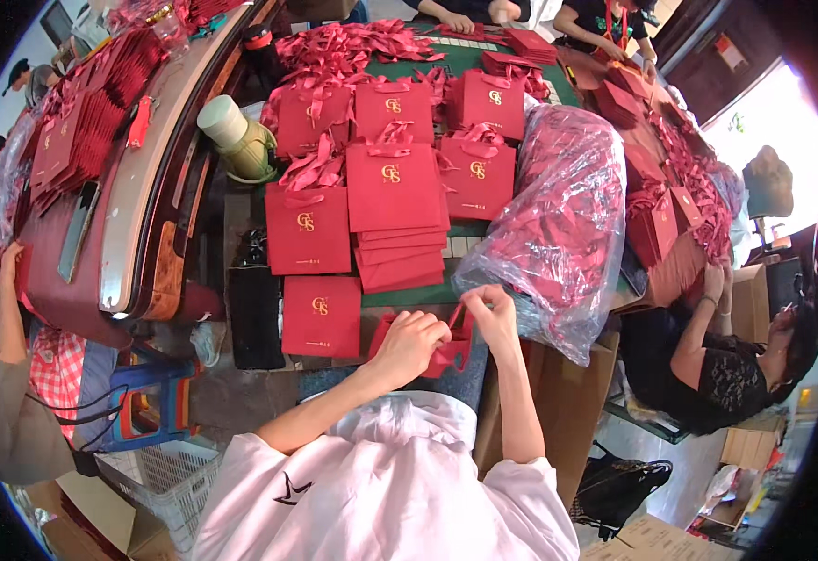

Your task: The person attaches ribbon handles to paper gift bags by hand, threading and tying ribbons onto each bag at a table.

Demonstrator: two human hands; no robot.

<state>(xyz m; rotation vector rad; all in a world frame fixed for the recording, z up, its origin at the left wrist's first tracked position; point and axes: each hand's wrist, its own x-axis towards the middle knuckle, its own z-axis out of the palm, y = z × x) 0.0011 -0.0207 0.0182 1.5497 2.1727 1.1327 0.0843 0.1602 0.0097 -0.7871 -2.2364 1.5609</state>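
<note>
At the table's near edge, my left hand (pixel 411 348) is closed on a small red gift bag (pixel 381 329), whose lower part is hidden behind the hand. A red ribbon (pixel 465 338) loops from it to the right. My right hand (pixel 493 316) pinches the upper end of this ribbon between thumb and fingers. Just left of my hands lies a flat red gift bag (pixel 321 318) with gold lettering. Beyond them is a stack of red gift bags (pixel 393 187) with ribbon handles, slightly fanned toward me.
A clear plastic sack (pixel 559 215) full of red items lies to the right. A pale green lidded jug (pixel 241 140) stands at the far left of the green table. Red ribbons (pixel 353 47) are heaped at the back. Co-workers sit around, one person (pixel 727 355) at the right.
</note>
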